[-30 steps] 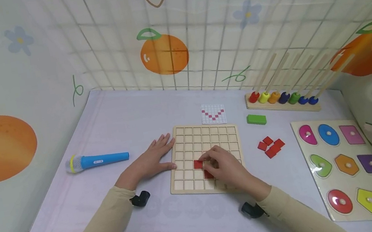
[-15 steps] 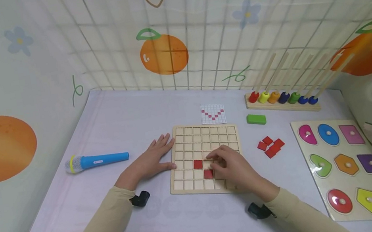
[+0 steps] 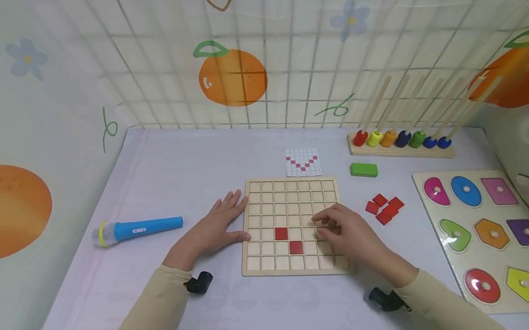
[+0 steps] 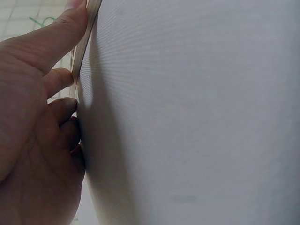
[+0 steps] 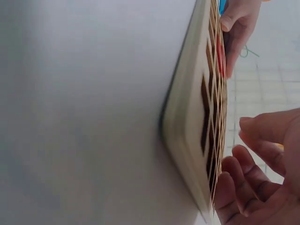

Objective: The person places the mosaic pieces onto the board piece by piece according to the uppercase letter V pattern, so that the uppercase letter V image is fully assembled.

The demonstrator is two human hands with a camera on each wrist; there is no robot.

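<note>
A wooden grid board [image 3: 279,197] lies flat on the table. Two red square tiles sit in its cells, one [image 3: 281,233] up and left of the other [image 3: 296,247]. My left hand [image 3: 217,229] lies flat on the table, its fingers against the board's left edge [image 4: 86,28]. My right hand [image 3: 345,227] hovers over the board's right side with loosely curled fingers [image 5: 253,178] and holds nothing. A small pile of loose red tiles [image 3: 385,208] lies just right of the board. A pattern card [image 3: 303,161] with a red V lies behind the board.
A blue toy microphone [image 3: 138,228] lies at the left. A green block [image 3: 364,169] and a peg rack with coloured rings [image 3: 402,141] stand at the back right. A shape puzzle board [image 3: 498,235] fills the right side. Patterned walls close in the table.
My right hand has left the second red tile in its cell and drawn back to the right across the board. The left hand has stayed put.
</note>
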